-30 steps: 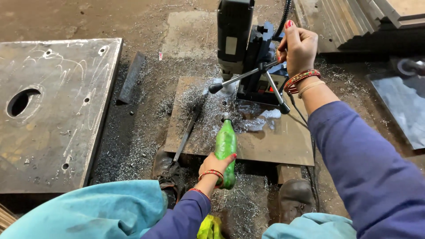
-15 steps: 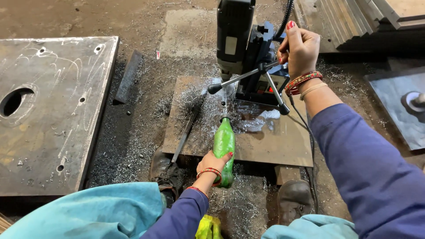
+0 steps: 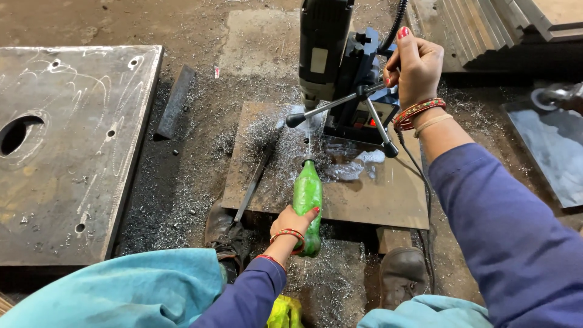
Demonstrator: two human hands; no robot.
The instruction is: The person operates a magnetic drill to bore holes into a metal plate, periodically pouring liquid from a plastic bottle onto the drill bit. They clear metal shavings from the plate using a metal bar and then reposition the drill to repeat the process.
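In the head view, a green plastic bottle (image 3: pixel 308 206) is gripped by the left hand (image 3: pixel 291 223) near its base and tilted so that its mouth lies on the steel plate (image 3: pixel 376 200) on the floor, just below the drill bit — a thin jet of liquid is seen at the bit. The feed handle (image 3: pixel 358 97) of the magnetic drill (image 3: pixel 340 67), standing at the plate's far edge, is closed on by the right hand (image 3: pixel 416 67). The work is judged best done with the liquid kept aimed at the cut and the handle eased steadily — fingers kept clear of the chips.
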